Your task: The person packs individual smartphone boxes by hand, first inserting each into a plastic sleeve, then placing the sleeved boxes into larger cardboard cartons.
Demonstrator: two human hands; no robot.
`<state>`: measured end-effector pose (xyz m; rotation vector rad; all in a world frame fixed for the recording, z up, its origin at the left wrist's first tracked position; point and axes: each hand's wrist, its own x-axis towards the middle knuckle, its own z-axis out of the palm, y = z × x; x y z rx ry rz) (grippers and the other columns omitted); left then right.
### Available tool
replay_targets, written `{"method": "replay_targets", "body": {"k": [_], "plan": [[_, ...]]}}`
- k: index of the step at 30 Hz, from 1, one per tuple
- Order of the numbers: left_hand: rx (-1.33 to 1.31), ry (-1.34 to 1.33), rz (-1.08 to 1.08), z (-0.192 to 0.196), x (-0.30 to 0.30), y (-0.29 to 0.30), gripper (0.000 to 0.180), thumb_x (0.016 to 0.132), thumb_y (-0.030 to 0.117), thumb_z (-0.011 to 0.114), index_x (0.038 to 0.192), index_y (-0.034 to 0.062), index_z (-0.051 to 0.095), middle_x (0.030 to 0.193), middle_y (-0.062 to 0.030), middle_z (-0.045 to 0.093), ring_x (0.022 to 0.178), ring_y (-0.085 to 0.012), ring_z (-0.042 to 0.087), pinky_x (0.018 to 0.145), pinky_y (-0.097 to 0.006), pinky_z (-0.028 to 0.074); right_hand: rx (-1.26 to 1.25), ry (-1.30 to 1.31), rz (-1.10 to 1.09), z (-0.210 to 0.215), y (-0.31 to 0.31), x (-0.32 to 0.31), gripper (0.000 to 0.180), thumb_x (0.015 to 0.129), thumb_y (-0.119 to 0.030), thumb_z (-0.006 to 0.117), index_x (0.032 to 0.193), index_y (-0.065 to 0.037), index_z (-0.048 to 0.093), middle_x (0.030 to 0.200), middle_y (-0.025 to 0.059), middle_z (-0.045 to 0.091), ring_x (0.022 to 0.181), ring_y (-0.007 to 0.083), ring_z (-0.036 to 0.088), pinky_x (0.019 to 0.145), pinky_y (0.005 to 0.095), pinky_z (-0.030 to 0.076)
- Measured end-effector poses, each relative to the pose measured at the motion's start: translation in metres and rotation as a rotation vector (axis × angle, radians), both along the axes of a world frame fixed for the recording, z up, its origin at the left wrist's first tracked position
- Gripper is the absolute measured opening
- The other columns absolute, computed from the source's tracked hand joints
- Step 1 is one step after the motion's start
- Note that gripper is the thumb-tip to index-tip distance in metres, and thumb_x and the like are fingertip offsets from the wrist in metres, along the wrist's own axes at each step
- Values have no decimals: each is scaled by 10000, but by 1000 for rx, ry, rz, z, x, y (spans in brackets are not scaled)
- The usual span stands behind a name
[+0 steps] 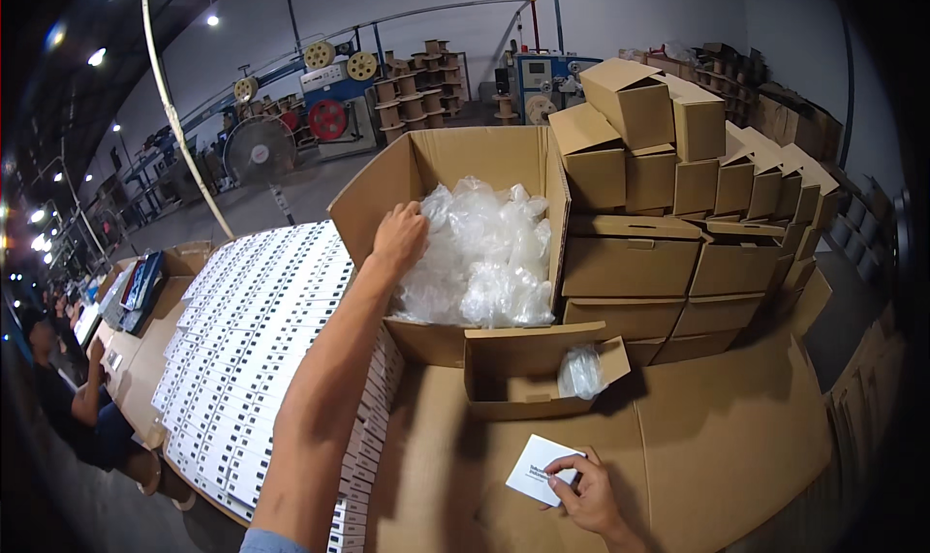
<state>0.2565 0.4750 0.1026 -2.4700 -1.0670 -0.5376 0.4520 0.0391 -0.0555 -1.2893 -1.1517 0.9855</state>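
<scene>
My left hand (401, 235) reaches into a large open carton (376, 197), at the left edge of a heap of clear plastic bags (475, 253). Its fingers are curled together, and whatever lies between them is hidden. Lower right, my right hand (586, 495) pinches a square white card (536, 464) with dark print between thumb and fingers, just above the cardboard-covered table (717, 437). Between the two hands stands a small open brown box (513, 410). A clear plastic-wrapped item (580, 372) sits inside it at the right end.
Rows of stacked white boxes (262, 350) cover the table on the left. Brown boxes (630, 258) are piled high on the right. Another person (82, 398) sits at the far left. Behind are machines (334, 98) and cable spools (412, 93).
</scene>
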Motion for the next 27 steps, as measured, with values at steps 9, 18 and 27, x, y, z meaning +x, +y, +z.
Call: {"method": "replay_targets", "body": {"k": [9,18,27], "plan": [[-325,-762,-29,43,16,20,157,936,140,649,941,-17,643,852,-173,740,843,-268,740,727,-375,548,23,85,39,10,16,9,85,930,67,603,1003,87,640,1142,116,418,791,216,711,610,259,652],[-644,-1298,-254,57,3,-48,218,942,220,722,985,8,693,757,-28,677,597,-76,553,548,-234,431,124,-175,-100,30,15,-1,172,874,38,628,961,-20,764,1103,156,521,944,239,602,761,303,531],[-709,-1279,-332,-35,1,-325,114,927,90,726,978,-6,690,770,11,641,657,-34,533,560,-197,400,385,-308,-207,107,16,-36,570,752,-363,878,1148,-1,686,1274,192,465,1091,337,582,871,399,525]]}}
